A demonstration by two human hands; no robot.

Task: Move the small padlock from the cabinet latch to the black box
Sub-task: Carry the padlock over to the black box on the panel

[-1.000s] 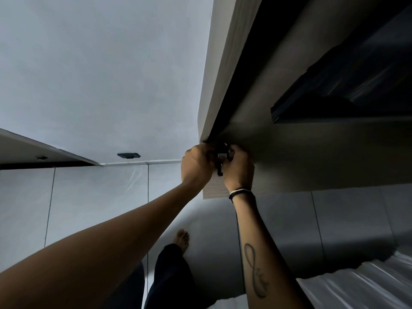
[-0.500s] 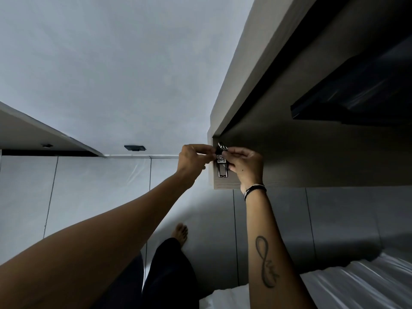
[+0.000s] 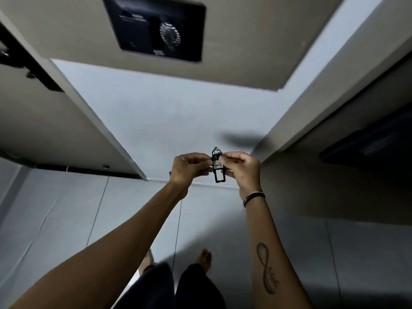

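Padlock [image 3: 217,157]: held in mid-air between both hands, clear of the cabinets.
Left hand [image 3: 189,169]: pinching the padlock from the left.
Right hand [image 3: 244,169]: pinching it from the right.
Floor [image 3: 156,121]: pale, far below.

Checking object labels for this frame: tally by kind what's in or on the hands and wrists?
Hands: 2, left hand and right hand
Padlocks: 1, small padlock pinched between both hands, clear of the cabinet
Wristbands: 1, wristband on the right wrist
Total: 4
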